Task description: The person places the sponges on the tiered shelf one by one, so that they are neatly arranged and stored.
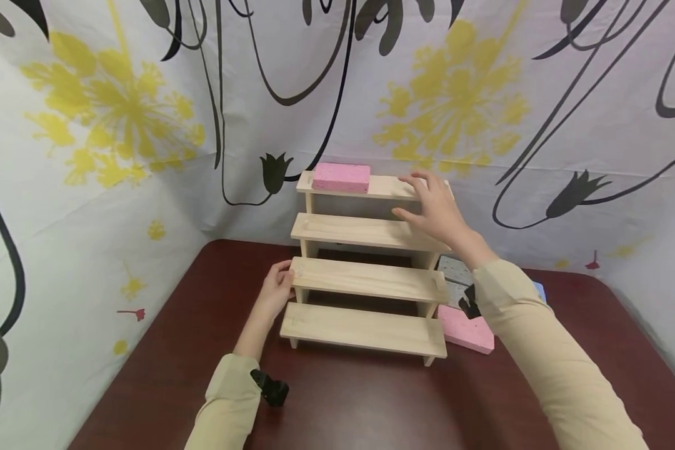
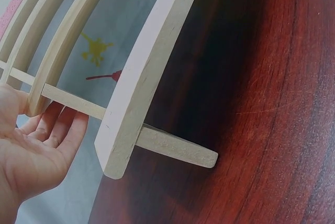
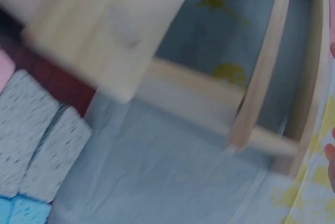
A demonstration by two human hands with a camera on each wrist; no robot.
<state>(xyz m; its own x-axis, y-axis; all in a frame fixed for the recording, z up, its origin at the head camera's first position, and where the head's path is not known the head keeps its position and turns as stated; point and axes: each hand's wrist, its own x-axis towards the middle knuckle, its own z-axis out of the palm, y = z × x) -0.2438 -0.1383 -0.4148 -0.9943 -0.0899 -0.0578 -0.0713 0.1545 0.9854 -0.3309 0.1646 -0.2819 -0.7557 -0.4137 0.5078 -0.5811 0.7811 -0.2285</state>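
A four-step wooden shelf stand [image 1: 365, 278] rises on the table, with a pink block [image 1: 341, 178] lying at the left of its top shelf. My left hand [image 1: 274, 287] grips the left end of the second shelf from the bottom; in the left wrist view the thumb and fingers of that hand [image 2: 36, 150] sit on either side of the wood. My right hand [image 1: 435, 209] hovers by the right part of the top shelf, fingers bent and apart, nothing between them. Only its fingertips [image 3: 331, 153] show at the edge of the right wrist view, which is blurred.
Right of the stand lie another pink block [image 1: 465, 329], pitted grey blocks [image 3: 26, 130] and blue blocks [image 3: 31, 211], partly behind my right sleeve [image 1: 529, 325] in the head view. A patterned cloth [image 1: 337, 100] hangs behind the dark red table [image 1: 337, 400].
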